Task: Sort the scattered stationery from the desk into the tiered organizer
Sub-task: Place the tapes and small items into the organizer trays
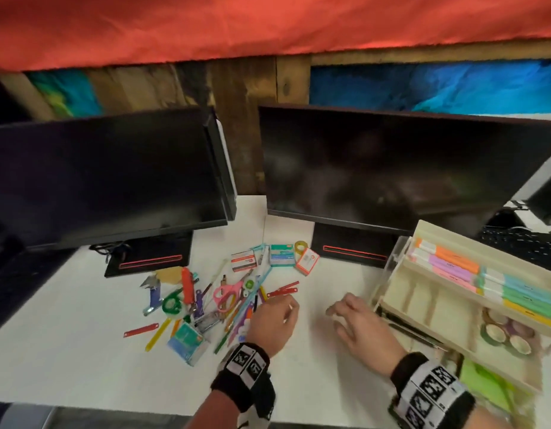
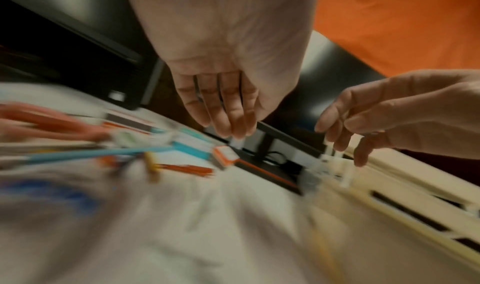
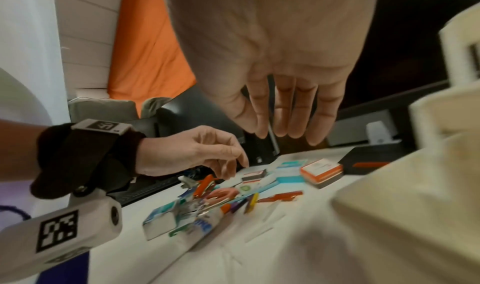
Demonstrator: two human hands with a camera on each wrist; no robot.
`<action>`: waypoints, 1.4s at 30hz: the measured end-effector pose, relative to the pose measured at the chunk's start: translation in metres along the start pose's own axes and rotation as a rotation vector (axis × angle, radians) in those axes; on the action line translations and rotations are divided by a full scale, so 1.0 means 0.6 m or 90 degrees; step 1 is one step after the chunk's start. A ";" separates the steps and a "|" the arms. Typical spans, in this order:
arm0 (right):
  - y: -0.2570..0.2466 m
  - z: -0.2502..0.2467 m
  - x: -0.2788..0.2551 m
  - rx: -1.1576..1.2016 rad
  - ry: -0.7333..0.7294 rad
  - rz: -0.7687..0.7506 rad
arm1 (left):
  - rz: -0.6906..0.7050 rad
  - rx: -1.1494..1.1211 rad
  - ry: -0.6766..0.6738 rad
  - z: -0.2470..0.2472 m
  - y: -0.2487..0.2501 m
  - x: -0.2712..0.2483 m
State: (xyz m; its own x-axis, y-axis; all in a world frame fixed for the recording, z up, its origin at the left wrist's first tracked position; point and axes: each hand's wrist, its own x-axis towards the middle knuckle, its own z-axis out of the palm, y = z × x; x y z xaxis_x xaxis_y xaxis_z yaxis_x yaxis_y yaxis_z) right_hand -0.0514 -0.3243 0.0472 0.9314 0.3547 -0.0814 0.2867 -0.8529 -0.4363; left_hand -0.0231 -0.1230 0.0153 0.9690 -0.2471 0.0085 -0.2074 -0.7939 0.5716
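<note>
A pile of scattered stationery lies on the white desk point(image 1: 82, 351), left of centre: pink scissors point(image 1: 226, 294), an orange cutter point(image 1: 186, 284), red fastener strips point(image 1: 283, 289), a long light-blue stick point(image 1: 255, 289) and small boxes point(image 1: 282, 255). My left hand point(image 1: 277, 308) hovers over the pile's right edge with fingers loosely bent and nothing in them; its fingertips point(image 2: 228, 124) point down. My right hand point(image 1: 339, 311) floats palm down, empty, between the pile and the cream tiered organizer point(image 1: 422, 292). In the right wrist view its fingers point(image 3: 285, 128) hang straight.
Two dark monitors point(image 1: 107, 178) point(image 1: 385, 168) stand behind the pile on black bases. The organizer holds highlighters point(image 1: 453, 264) on the top tier, tape rolls point(image 1: 500, 332) lower down and green notes point(image 1: 481, 382) beneath. A keyboard point(image 1: 521, 246) lies far right.
</note>
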 end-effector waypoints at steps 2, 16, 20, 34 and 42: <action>-0.024 0.030 0.049 0.006 -0.093 0.001 | -0.060 0.008 -0.008 -0.019 -0.050 -0.020; 0.010 0.058 0.356 -0.146 -0.169 0.181 | -0.205 -0.004 0.049 -0.108 -0.225 -0.100; 0.020 0.075 0.366 -0.176 -0.194 0.185 | -0.229 0.008 0.037 -0.113 -0.248 -0.113; 0.011 0.071 0.342 -0.072 -0.135 0.271 | -0.181 0.061 0.107 -0.113 -0.257 -0.104; -0.022 0.084 0.230 0.057 0.114 0.185 | -0.173 0.326 -0.100 -0.103 -0.250 -0.069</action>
State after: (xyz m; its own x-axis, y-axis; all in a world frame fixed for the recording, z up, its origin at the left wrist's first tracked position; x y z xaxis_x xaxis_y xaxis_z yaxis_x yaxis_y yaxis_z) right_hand 0.0623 -0.2445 -0.0032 0.9980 0.0217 -0.0585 -0.0102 -0.8685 -0.4956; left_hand -0.0236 0.0404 -0.0198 0.9731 -0.0462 -0.2256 -0.0314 -0.9971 0.0687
